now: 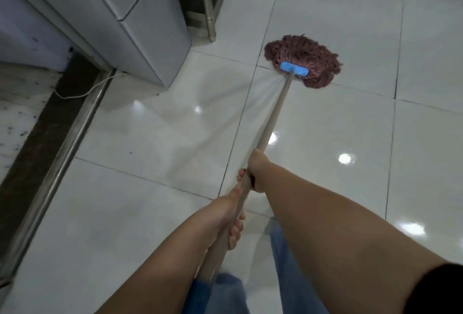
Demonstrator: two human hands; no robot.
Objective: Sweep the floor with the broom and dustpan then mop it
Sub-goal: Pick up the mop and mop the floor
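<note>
A mop with a reddish-brown string head (304, 59) and a blue clamp (293, 69) lies spread on the glossy white tile floor (140, 153). Its long beige handle (275, 115) slants down toward me. My right hand (256, 171) grips the handle higher along its length. My left hand (229, 216) grips it lower, nearer my body, fingers wrapped around it. No broom or dustpan is in view.
A grey fridge (135, 20) stands at the upper left, with a white cord (82, 93) trailing beside it. A metal table leg (209, 5) stands behind the mop. A steel door track (62, 153) and dark threshold run along the left. My jeans (220, 293) show below.
</note>
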